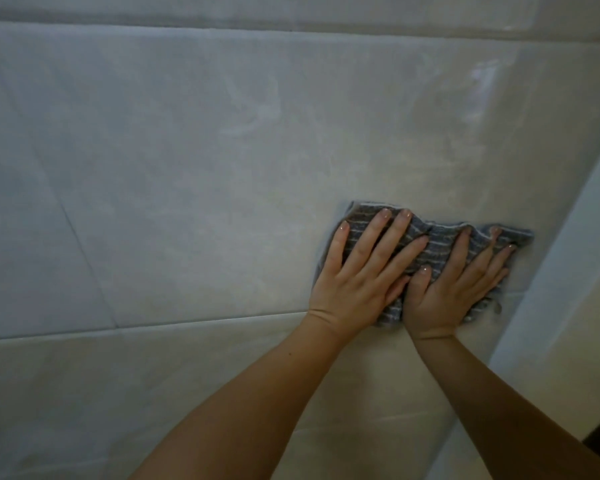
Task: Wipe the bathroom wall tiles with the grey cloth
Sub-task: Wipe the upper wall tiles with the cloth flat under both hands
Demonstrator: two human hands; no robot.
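Pressing the grey cloth (433, 242) flat against the wall tiles (187, 168), we are working low on a large pale tile, just above a horizontal grout line (153, 325) and close to the lighter corner edge (555, 271) on the right. Our left hand (357, 271) is lying open with fingers spread over the left half of the cloth, and our right hand (454, 289) is doing the same on the right half, palms down, neither hand curling around the fabric; the thumbs are nearly meeting in the middle. We are judging the cloth to be light, soft and limp: it is wrinkling between the hands and its striped weave is bunching, so it will fold or slip off if pressure is uneven. We are guessing the glossy tile is slick, possibly damp where pale streaks (257, 112) are showing higher up, so the cloth is likely gliding easily. We are thinking the best hold is broad palm pressure near the centre, fingertips pinning the outer edges.
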